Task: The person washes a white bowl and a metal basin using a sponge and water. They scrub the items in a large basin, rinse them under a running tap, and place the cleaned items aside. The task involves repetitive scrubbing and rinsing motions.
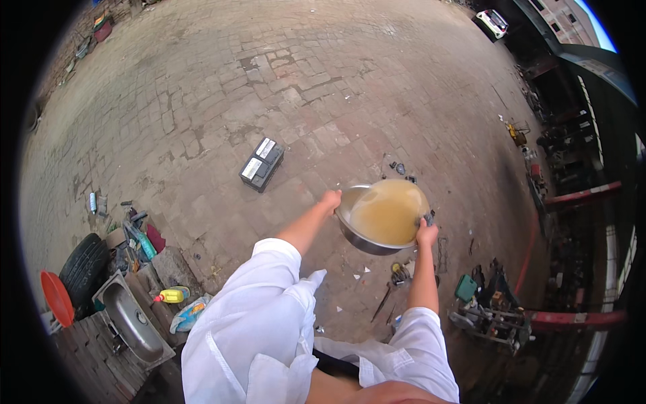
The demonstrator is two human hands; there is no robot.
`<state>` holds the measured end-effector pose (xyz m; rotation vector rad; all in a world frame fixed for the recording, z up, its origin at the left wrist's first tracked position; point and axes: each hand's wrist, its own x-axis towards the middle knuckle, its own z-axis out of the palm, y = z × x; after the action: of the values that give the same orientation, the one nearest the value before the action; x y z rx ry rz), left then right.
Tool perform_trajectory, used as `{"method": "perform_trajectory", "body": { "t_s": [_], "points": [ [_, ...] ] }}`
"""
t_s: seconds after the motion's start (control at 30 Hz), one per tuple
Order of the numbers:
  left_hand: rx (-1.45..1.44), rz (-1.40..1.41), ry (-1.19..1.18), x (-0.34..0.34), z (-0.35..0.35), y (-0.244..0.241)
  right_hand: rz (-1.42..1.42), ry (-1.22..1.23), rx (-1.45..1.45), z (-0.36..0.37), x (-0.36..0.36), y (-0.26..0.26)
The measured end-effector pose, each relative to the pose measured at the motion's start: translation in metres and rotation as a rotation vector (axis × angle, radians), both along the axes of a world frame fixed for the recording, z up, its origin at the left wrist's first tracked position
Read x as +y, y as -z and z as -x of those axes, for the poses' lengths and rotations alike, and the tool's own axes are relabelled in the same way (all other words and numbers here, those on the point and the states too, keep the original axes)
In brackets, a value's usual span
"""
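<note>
A round metal basin (366,245) of cloudy yellow-brown liquid (391,214) is held out in front of me. The basin is tilted, and the liquid bulges up towards its far right rim. My left hand (331,200) grips the rim on the left. On the opposite side my right hand (427,233) has hold of the rim. A small dark grey crumpled thing (429,218) shows by the right fingers; whether it is held or lies beyond them, I cannot tell. Beyond my left hand, a black car battery (262,164) with white labels stands on the brick paving.
At left are a stainless steel sink (133,318), a yellow bottle (172,295), a tyre (86,267) and an orange basin (56,298). Tools and scraps (398,275) lie below the basin. Metal parts (492,313) and a red beam (575,318) stand right. A white car (492,23) is far off.
</note>
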<state>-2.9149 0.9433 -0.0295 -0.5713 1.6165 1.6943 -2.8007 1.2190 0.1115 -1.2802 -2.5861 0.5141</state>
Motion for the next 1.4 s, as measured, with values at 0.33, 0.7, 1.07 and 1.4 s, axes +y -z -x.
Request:
{"method": "perform_trajectory", "body": {
  "t_s": [0.33,0.7,1.07,1.4],
  "points": [
    [-0.500,-0.559,-0.576,-0.186,0.060,-0.033,-0.163,-0.716,-0.621,0.321,-0.172,-0.042],
    [-0.865,-0.831,-0.470,0.031,-0.121,0.025,-0.255,-0.413,-1.155,0.208,-0.007,-0.016],
    [-0.500,-0.680,-0.460,0.035,-0.124,-0.066,-0.350,-0.618,-1.065,0.229,0.004,-0.084],
    [-0.319,-0.151,-0.860,-0.114,-0.344,0.038,-0.100,-1.252,-0.481,-0.006,-0.170,-0.006]
  ]
}}
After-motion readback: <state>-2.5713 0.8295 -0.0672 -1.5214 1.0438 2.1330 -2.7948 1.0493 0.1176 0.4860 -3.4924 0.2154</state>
